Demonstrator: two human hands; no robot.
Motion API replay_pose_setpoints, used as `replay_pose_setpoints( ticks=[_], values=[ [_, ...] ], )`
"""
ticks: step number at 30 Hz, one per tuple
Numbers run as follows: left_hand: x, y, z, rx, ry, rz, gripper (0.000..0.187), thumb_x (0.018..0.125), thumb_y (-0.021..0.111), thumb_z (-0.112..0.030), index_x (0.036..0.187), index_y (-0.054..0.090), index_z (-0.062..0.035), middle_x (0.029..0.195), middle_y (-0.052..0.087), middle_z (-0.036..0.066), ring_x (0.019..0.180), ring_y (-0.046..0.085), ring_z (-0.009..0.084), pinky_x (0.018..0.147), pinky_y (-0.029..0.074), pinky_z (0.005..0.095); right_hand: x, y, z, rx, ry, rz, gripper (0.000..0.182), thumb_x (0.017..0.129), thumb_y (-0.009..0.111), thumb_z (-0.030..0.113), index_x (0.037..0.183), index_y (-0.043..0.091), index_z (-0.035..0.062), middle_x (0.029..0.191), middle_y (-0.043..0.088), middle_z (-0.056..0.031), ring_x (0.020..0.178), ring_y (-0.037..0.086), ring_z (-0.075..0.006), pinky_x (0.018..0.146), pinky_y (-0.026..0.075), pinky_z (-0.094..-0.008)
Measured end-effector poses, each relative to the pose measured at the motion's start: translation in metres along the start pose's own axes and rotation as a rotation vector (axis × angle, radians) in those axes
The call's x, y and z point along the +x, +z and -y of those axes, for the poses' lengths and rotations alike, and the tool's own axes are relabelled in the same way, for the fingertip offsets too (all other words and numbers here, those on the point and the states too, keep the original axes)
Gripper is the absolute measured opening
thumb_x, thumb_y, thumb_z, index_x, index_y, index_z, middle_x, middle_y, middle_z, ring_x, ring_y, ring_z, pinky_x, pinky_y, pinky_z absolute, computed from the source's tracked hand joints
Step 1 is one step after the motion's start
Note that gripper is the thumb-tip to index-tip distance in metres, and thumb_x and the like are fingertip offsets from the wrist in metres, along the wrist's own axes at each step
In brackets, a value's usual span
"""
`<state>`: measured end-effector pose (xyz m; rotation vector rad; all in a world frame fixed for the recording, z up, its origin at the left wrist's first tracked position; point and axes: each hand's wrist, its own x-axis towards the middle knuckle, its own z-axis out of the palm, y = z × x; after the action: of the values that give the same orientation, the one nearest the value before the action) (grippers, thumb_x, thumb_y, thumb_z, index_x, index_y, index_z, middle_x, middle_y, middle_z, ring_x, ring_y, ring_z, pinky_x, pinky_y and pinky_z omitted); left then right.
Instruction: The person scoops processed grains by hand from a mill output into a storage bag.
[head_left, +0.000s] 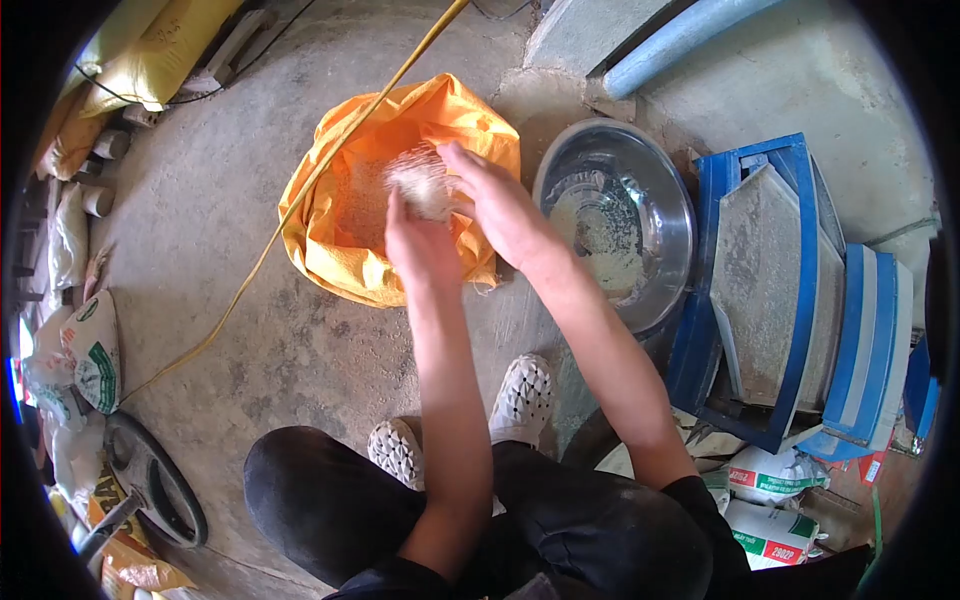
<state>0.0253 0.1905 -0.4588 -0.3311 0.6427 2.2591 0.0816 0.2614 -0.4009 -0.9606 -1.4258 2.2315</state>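
An orange woven sack (345,270) stands on the floor with its mouth spread wide and folded back. Pale grain lies inside it. Over the opening, my two hands face each other with a loose heap of whitish grain (425,183) between them, some of it blurred and spilling at the edges. My left hand (422,240) is cupped at the near side of the heap, its fingers partly hidden by grain. From the right, my right hand (490,200) curves its fingers against the same heap. A metal basin (655,215) with pale residue sits right of the sack.
A yellow hose (262,250) crosses over the sack. Blue metal machinery (770,290) stands at the right, with printed bags (770,530) below it. More sacks (150,60) and a black wheel (160,480) line the left. My shoes (522,400) are close to the sack.
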Motion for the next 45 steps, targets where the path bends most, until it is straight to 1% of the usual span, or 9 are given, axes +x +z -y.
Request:
replay_pose_setpoints(
  ticks=[3,10,14,20,25,28,35,37,45],
  values=[
    [-0.014,0.009,-0.017,-0.038,-0.093,-0.144,0.047,0.100,0.033,-0.034,0.138,0.034,-0.0063,0.139,0.039,0.015,0.129,0.037,0.0283,0.105,0.032,0.0527,-0.006,-0.002,-0.007,-0.246,-0.040,0.065,0.071,0.094,0.048,0.047,0.142,0.031,-0.0020,0.149,0.029,-0.0187,0.140,0.024,-0.0248,0.111,0.026,-0.0373],
    [-0.028,0.019,-0.006,0.288,-0.034,-0.217,0.054,0.094,0.046,-0.037,0.141,0.035,-0.0117,0.140,0.038,0.011,0.129,0.038,0.0308,0.103,0.032,0.0515,-0.061,-0.049,-0.029,-0.161,-0.338,-0.129,0.036,0.097,0.051,0.025,0.115,0.059,-0.0044,0.115,0.063,-0.0163,0.107,0.061,-0.0236,0.096,0.046,-0.0350],
    [-0.036,0.041,0.029,0.599,0.445,0.082,0.037,0.096,0.046,-0.021,0.125,0.053,-0.0003,0.120,0.059,0.012,0.115,0.053,0.0219,0.096,0.043,0.0368,-0.086,-0.149,-0.044,0.202,-0.268,-0.487,0.040,0.098,0.045,0.031,0.111,0.055,-0.0056,0.113,0.062,-0.0215,0.105,0.062,-0.0299,0.093,0.049,-0.0412],
    [-0.034,0.055,0.142,0.786,-0.301,0.460,0.032,0.092,0.051,-0.024,0.107,0.066,0.0012,0.102,0.068,0.011,0.099,0.062,0.0213,0.086,0.045,0.0336,-0.106,-0.314,-0.089,0.469,-0.217,-0.881,0.046,0.097,0.043,0.039,0.122,0.050,0.0003,0.128,0.055,-0.0147,0.117,0.055,-0.0269,0.096,0.046,-0.0384],
    [0.026,-0.012,0.233,1.596,-0.035,0.385,0.031,0.085,0.053,-0.025,0.092,0.069,0.0006,0.095,0.068,0.021,0.098,0.064,0.0327,0.085,0.047,0.0353,-0.110,-0.341,-0.128,0.407,-0.043,-1.120,0.034,0.095,0.043,0.037,0.091,0.063,0.0088,0.090,0.070,-0.0072,0.077,0.067,-0.0219,0.064,0.049,-0.0318],
    [0.082,-0.102,0.297,2.314,0.176,0.560,0.031,0.086,0.048,-0.023,0.092,0.068,-0.0003,0.100,0.067,0.021,0.094,0.065,0.0323,0.077,0.052,0.0400,-0.107,-0.335,-0.159,0.490,0.148,-1.083,0.029,0.091,0.049,0.033,0.095,0.062,0.0072,0.098,0.069,-0.0095,0.087,0.066,-0.0228,0.073,0.050,-0.0360],
    [-0.009,-0.106,0.309,1.674,-0.365,0.331,0.030,0.087,0.043,-0.018,0.097,0.065,0.0002,0.096,0.067,0.017,0.093,0.065,0.0286,0.076,0.051,0.0370,-0.096,-0.260,-0.160,0.582,0.355,-0.938,0.025,0.090,0.050,0.027,0.087,0.063,0.0066,0.086,0.066,-0.0099,0.083,0.062,-0.0231,0.076,0.049,-0.0377],
    [-0.057,-0.042,0.262,0.844,-0.866,-0.041,0.030,0.090,0.035,-0.014,0.104,0.059,-0.0017,0.094,0.063,0.015,0.082,0.062,0.0282,0.071,0.052,0.0380,-0.094,-0.251,-0.164,0.622,0.278,-0.951,0.025,0.091,0.051,0.026,0.088,0.063,0.0047,0.085,0.067,-0.0104,0.083,0.062,-0.0236,0.076,0.049,-0.0373],
    [-0.062,-0.025,0.237,0.367,-0.807,-0.110,0.024,0.089,0.035,-0.016,0.090,0.055,-0.0025,0.089,0.062,0.011,0.083,0.060,0.0252,0.077,0.050,0.0398,-0.107,-0.192,-0.105,0.658,-0.159,-0.987,0.019,0.090,0.053,0.015,0.090,0.063,-0.0018,0.087,0.066,-0.0110,0.083,0.063,-0.0212,0.079,0.050,-0.0328]
  ],
)
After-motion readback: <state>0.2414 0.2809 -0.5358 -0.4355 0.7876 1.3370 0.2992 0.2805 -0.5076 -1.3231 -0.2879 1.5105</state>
